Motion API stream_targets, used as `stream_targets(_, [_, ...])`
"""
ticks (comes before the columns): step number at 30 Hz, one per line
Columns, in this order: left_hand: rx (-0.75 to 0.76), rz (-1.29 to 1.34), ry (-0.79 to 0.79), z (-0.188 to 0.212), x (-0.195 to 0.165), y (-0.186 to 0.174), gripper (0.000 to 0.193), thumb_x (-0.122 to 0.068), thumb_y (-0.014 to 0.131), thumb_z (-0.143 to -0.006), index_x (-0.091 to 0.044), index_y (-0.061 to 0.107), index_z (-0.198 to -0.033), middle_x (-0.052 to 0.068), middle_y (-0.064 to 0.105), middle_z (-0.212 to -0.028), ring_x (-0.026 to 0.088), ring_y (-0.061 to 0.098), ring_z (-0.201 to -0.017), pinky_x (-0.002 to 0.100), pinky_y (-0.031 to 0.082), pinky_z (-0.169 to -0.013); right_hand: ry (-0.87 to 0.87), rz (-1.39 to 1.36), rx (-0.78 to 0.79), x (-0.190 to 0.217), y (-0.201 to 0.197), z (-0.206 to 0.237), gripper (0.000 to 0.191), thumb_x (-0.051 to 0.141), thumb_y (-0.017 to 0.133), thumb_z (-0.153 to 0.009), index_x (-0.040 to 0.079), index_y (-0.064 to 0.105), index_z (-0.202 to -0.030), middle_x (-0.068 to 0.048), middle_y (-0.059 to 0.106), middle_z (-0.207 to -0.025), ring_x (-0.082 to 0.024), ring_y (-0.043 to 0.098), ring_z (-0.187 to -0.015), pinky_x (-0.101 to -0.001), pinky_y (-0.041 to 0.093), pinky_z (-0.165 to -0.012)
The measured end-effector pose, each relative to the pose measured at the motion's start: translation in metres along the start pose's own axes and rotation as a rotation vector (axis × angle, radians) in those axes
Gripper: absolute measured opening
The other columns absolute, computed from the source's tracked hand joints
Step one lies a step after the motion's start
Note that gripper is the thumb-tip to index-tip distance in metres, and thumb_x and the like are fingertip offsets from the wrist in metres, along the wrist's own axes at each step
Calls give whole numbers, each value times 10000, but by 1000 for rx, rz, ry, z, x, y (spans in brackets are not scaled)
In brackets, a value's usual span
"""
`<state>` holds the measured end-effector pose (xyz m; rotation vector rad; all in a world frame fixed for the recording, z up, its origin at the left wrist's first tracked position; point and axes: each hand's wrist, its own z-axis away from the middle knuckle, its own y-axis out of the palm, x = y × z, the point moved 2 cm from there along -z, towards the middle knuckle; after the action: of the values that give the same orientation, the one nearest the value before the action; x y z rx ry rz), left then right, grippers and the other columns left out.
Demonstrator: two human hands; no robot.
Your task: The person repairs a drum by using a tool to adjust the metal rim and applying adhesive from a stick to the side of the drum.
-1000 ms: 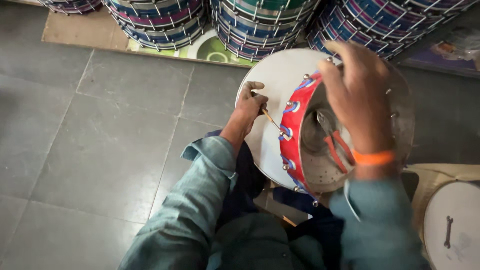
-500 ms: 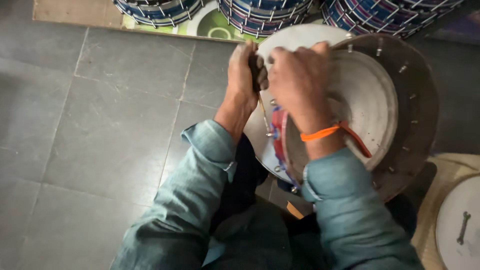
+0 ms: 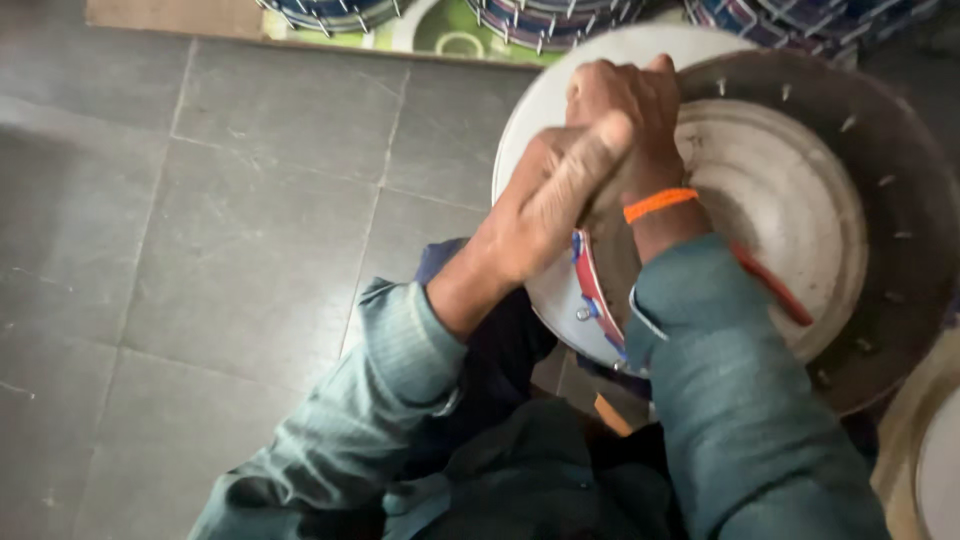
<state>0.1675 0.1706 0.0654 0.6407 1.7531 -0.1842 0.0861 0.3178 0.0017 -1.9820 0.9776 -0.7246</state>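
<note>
A small drum [image 3: 560,290] with a white skin and a red and blue rim stands on edge in front of me. Beside it on the right lies a large round dark form [image 3: 890,180] with a pale dished middle and small studs round its edge. My left hand [image 3: 545,205] is closed over the drum's upper rim. My right hand [image 3: 625,110], with an orange band at the wrist, grips the same rim just behind it. The two hands touch each other. What the fingers pinch is hidden.
Grey floor tiles [image 3: 230,230] spread to the left. Stacked blue and white drums [image 3: 540,20] line the top edge on a green mat [image 3: 450,35]. Another white drum skin [image 3: 940,470] shows at the bottom right. My teal sleeves and lap fill the bottom.
My hands were apart on the drum a second ago. They have come together on its upper rim. The camera has dropped closer and the red rim is mostly covered.
</note>
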Motion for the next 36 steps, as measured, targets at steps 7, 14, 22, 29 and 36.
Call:
stream_targets(7, [309,-145,113,32,-2,18,559,-396,337,-1157,-10,535,-806,103,573,-693,249,587,-634,377,490,-655,289,125,223,-28,42,8,178,142,621,-950,123,740,-818,-162,719,-764,-358,692,-741,-491,420,-816])
stream_targets(14, [327,-380,276,74,-5,35,467,-323,370,-1138,-26,545,-824,162,585,-823,386,571,-831,475,486,-824,226,228,190,0,43,1,178,158,630,-932,114,731,-792,-170,721,-754,-352,695,-723,-497,422,-846])
stream_targets(22, [209,75,201,87,1,20,563,-452,308,-1121,-6,494,-832,92,534,-811,255,518,-752,373,454,-729,358,90,355,1,38,-4,221,156,592,-900,165,811,-868,-137,722,-796,-348,710,-765,-492,445,-896])
stream_targets(29, [210,64,68,45,-7,19,648,-527,265,-1138,-34,513,-798,21,498,-723,139,444,-682,316,409,-663,210,-308,62,14,-140,36,326,174,609,-1086,-19,635,-1348,-208,702,-1269,-317,698,-1168,-406,534,-994])
stream_targets(36, [-2,22,69,9,1,4,680,-538,315,-1111,-23,571,-748,-2,472,-634,124,453,-611,316,388,-581,305,-198,261,66,-191,195,381,206,566,-922,18,645,-1244,-198,692,-1163,-346,680,-1057,-433,522,-917])
